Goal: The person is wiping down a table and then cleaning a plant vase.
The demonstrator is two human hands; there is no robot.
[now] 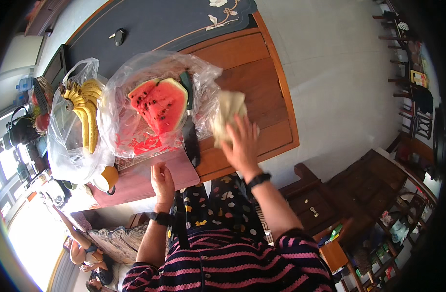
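Note:
My right hand point(241, 142) presses with spread fingers on a crumpled pale cloth point(228, 113), somewhat blurred, on the wooden tabletop point(252, 80). Over the pinkish mat point(172, 168) at the table's near edge is my left hand point(162, 184), fingers loosely curled, holding nothing I can see. Between and beyond the hands lies a cut piece of watermelon point(162, 106) in a clear plastic bag point(117, 91). Close to its right side is a knife point(191, 138) with a dark part reaching towards me; the bag partly covers it. Bananas point(87, 116) lie in another clear bag at the left.
A yellow and white mug point(108, 179) stands at the near left edge. A key fob point(119, 36) lies on the dark mat point(150, 22) at the far side. A dark wooden cabinet point(310, 204) is at the lower right. People are in the background at lower left.

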